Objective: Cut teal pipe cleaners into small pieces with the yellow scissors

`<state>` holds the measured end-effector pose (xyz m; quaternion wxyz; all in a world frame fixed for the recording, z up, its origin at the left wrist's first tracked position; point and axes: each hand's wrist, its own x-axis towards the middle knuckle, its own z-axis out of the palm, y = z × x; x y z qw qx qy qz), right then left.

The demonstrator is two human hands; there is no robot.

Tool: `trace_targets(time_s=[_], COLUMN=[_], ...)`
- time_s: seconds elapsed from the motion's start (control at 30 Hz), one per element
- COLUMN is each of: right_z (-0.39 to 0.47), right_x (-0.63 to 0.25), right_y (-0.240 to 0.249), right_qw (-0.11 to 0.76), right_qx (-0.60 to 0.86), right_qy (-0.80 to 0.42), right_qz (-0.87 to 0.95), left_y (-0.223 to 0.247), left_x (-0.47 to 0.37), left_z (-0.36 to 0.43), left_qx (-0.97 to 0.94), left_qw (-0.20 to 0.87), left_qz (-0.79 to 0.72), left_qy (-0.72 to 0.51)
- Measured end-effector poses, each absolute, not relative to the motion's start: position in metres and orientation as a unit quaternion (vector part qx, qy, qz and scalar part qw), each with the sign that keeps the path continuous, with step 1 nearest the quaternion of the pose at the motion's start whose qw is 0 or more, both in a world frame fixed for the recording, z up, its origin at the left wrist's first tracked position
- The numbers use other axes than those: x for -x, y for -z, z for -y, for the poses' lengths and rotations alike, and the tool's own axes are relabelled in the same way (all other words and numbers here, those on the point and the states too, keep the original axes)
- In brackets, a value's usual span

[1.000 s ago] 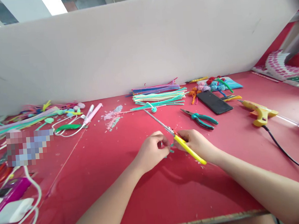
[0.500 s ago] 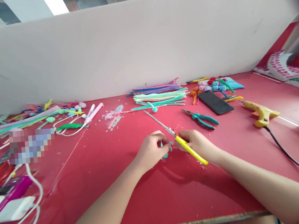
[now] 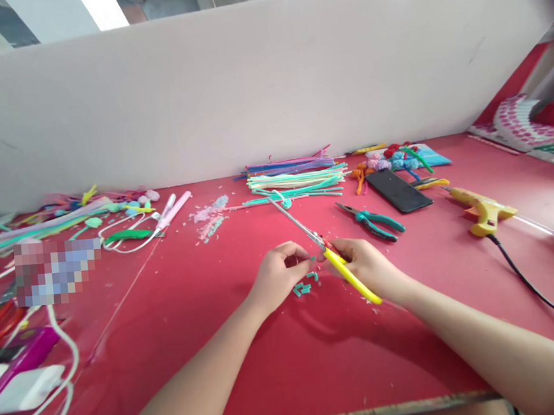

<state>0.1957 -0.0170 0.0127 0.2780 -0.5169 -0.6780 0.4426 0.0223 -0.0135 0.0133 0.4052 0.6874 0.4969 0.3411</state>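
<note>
I read the scene from the head view; the right hand (image 3: 365, 266) is closed around the yellow handle of a long-nosed tool (image 3: 326, 253), its thin metal shaft pointing up and away toward the pile of pipe cleaners (image 3: 296, 179); the fingers are wrapped on the handle, so the grip is firm. The left hand (image 3: 277, 276) sits just beside the tool's joint, thumb and forefinger curled toward each other in a pinch; I cannot tell whether anything is held between them. Several short teal pieces (image 3: 304, 287) lie on the red table (image 3: 280, 367) directly between and slightly below the two hands; they rest loose, near the left fingertips but apart from them as far as I can see.

Further back, teal-handled pliers (image 3: 372, 220) lie to the right of the shaft; a black phone (image 3: 398, 189) lies flat beyond them; a yellow glue gun (image 3: 482, 211) rests near the right edge with its black cord (image 3: 532, 286) trailing toward me. Small made flowers (image 3: 395, 156) sit behind the phone; pink and blue scraps (image 3: 209, 218) lie left of the pile; a white board (image 3: 248, 88) closes off the back of the table.
</note>
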Motion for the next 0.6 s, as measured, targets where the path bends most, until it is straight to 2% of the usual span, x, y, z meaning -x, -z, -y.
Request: trace_targets(time_s=[0.13, 0.43, 0.6], right_z=[0.0173, 0.0174, 0.0173], right_x=[-0.1965, -0.1952, -0.1988], right_y=[-0.0122, -0.0105, -0.0125], right_qw=[0.300, 0.278, 0.249], right_qx=[0.529, 0.529, 0.549], right_qy=[-0.418, -0.384, -0.257], right_qz=[0.675, 0.704, 0.756], left_y=[-0.0123, -0.0085, -0.0140], left_x=[-0.0262, -0.0290, -0.0236], left_z=[0.0173, 0.0212, 0.0130], left_qx=[-0.677, -0.668, -0.548], left_qw=[0.447, 0.452, 0.491], left_qz=[-0.477, -0.473, -0.482], left_qy=[-0.339, -0.354, -0.476])
